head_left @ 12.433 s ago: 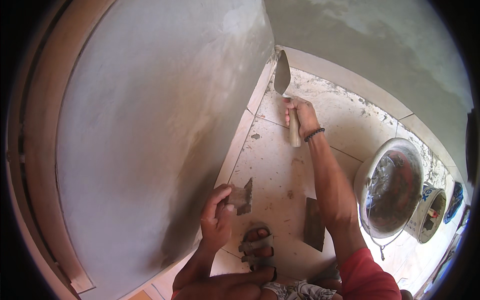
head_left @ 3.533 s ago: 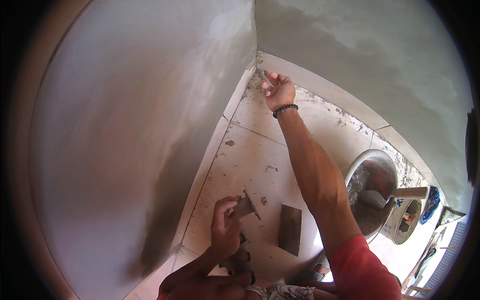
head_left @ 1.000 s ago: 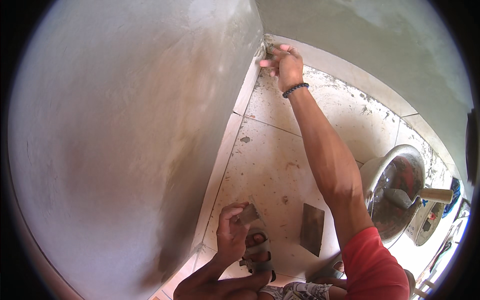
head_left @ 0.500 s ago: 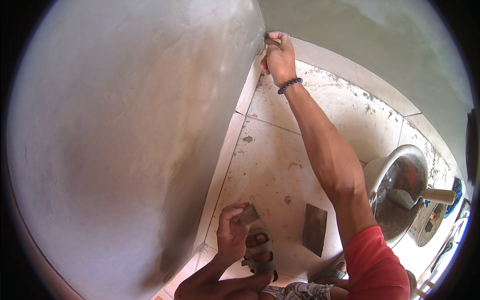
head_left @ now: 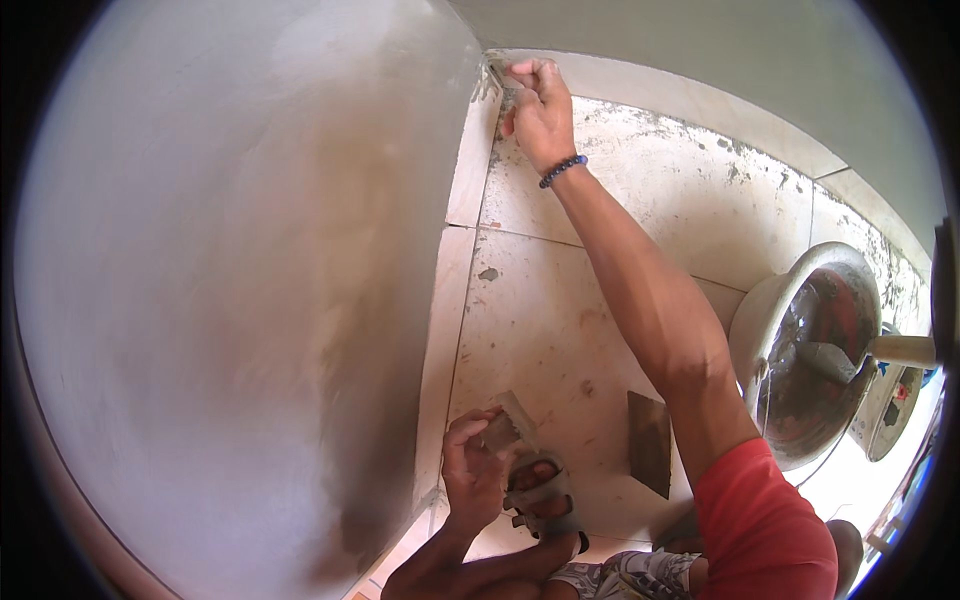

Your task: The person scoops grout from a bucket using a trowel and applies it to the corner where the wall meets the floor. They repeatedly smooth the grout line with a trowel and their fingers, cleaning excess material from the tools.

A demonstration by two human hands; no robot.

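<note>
Much of the view is filled by a grey plastered wall [head_left: 230, 300], bordered by tile floor [head_left: 540, 310]. A bucket [head_left: 752, 318] is placed at the right, a wooden-handled trowel [head_left: 828, 361] rested across it. The right hand [head_left: 545, 120] (ringed by a beaded bracelet [head_left: 563, 171]) is held at the corner, fingers curled; whether anything is pinched cannot be told. A small flat grey plate [head_left: 508, 428] is clamped in the left hand [head_left: 475, 480], above a sandalled foot [head_left: 540, 485].
</note>
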